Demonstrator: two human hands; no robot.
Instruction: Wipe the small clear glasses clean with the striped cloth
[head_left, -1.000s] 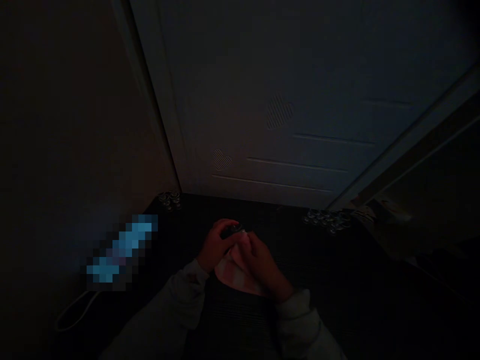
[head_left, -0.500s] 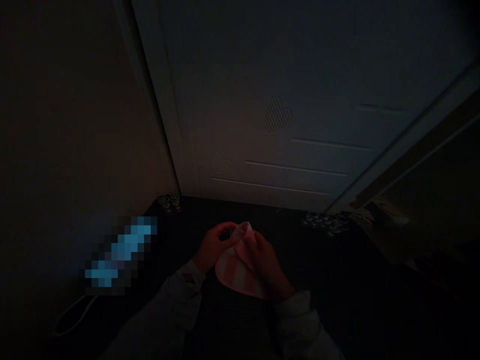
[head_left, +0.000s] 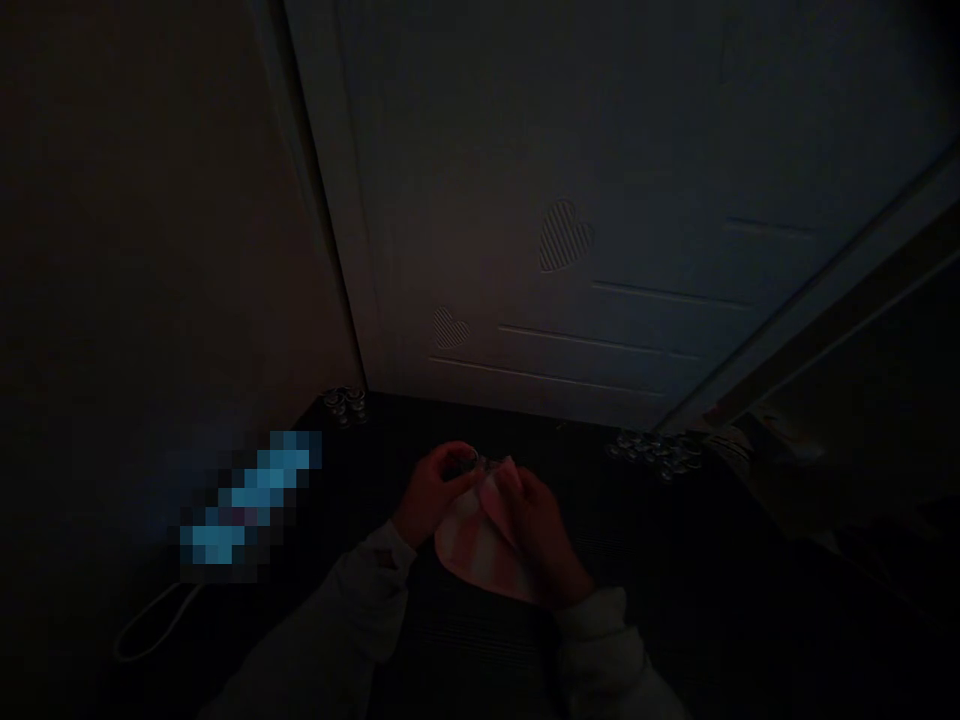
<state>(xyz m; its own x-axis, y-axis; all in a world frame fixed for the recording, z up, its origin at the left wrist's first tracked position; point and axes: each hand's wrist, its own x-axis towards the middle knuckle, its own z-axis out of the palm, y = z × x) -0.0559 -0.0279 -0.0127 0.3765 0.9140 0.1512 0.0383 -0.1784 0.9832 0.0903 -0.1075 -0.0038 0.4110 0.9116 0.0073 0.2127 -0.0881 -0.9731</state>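
Observation:
In dim light, my left hand (head_left: 431, 497) is closed around a small clear glass (head_left: 477, 461), of which only the shiny rim and part of the wall show. My right hand (head_left: 546, 530) grips a pink-and-white striped cloth (head_left: 476, 552), its fingers bunching the upper part beside the glass. The rest of the cloth hangs below and between my hands, over the dark tabletop (head_left: 480, 640). Whether any cloth is inside the glass, I cannot tell.
Several small clear glasses (head_left: 652, 455) stand at the back right and more glasses (head_left: 345, 405) at the back left. A lit, blurred-out device (head_left: 247, 505) with a white cord (head_left: 150, 625) lies left. Behind rises a pale panel (head_left: 465, 220) with embossed hearts.
My right hand and the bunched cloth top have shifted slightly right and down, away from the glass, showing more of its rim. The whole view has moved a little.

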